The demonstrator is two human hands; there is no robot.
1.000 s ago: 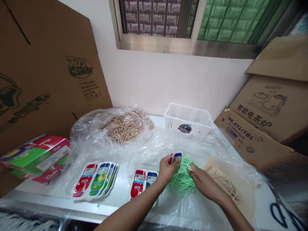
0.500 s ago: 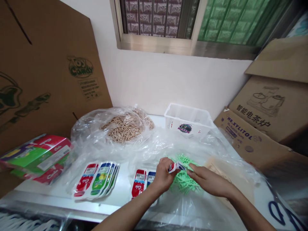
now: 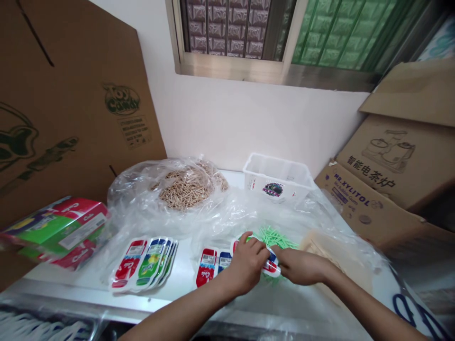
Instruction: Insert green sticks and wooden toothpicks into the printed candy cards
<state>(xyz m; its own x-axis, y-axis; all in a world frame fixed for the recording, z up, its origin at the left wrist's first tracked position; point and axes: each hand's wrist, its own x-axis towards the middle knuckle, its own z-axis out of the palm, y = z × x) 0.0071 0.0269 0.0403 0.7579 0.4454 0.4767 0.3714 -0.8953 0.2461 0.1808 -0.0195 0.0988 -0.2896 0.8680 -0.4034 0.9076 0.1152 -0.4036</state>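
One pack (image 3: 273, 267), apparently in progress, is gripped by left hand (image 3: 250, 263) and right hand (image 3: 297, 265) over loose green sticks (image 3: 274, 237), near the front edge of the counter (image 3: 183, 272); a stack (image 3: 149, 265) farther left seems set aside.

Colourful packet (image 3: 272, 266) in bare fingers (image 3: 250, 243)

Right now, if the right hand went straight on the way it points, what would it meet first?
Most likely the held packet, whose end the right hand seems to touch; just beyond it in that line is the left hand. Depth is hard to judge here.
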